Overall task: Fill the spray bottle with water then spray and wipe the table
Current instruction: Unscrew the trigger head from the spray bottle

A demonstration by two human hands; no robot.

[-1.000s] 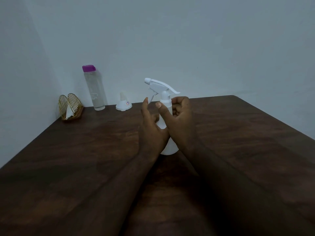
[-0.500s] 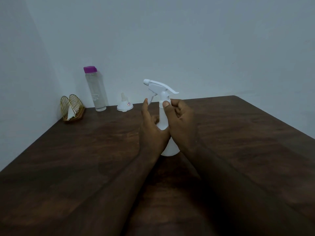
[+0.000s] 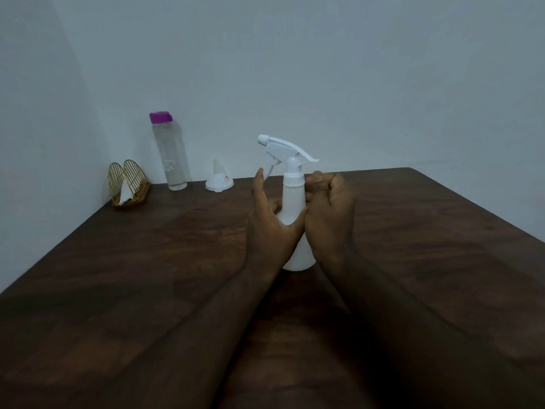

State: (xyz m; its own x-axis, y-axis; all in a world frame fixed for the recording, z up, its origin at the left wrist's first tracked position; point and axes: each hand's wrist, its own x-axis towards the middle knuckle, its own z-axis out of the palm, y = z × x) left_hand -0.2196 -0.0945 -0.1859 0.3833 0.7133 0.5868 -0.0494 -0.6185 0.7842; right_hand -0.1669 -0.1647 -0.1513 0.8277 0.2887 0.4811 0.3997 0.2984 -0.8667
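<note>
Dim room, pale wall [image 3: 354, 69], dark wood table [image 3: 132, 276]: head view, the only one. White spray bottle [image 3: 293, 202] stands upright mid-table w/ trigger head [image 3: 283, 149] on & nozzle facing left. Left hand [image 3: 267, 228] grips the bottle's body, thumb wrapped across the front, forefinger straight up beside the trigger. Right hand [image 3: 330, 214] sits curled just beside the collar [image 3: 293, 180]; can't tell if its fingers actually pinch it.

At the back, near the wall: clear water bottle [image 3: 172, 154] w/ purple cap, white funnel [image 3: 219, 180] mouth-down, gold napkin holder [image 3: 126, 184].

Step in hand, prob.: unscrewing the head, so filling not yet begun. Next calls for a firm hold low down, a twist at the collar, then lifting the head & dip tube straight out w/o tipping the bottle.
</note>
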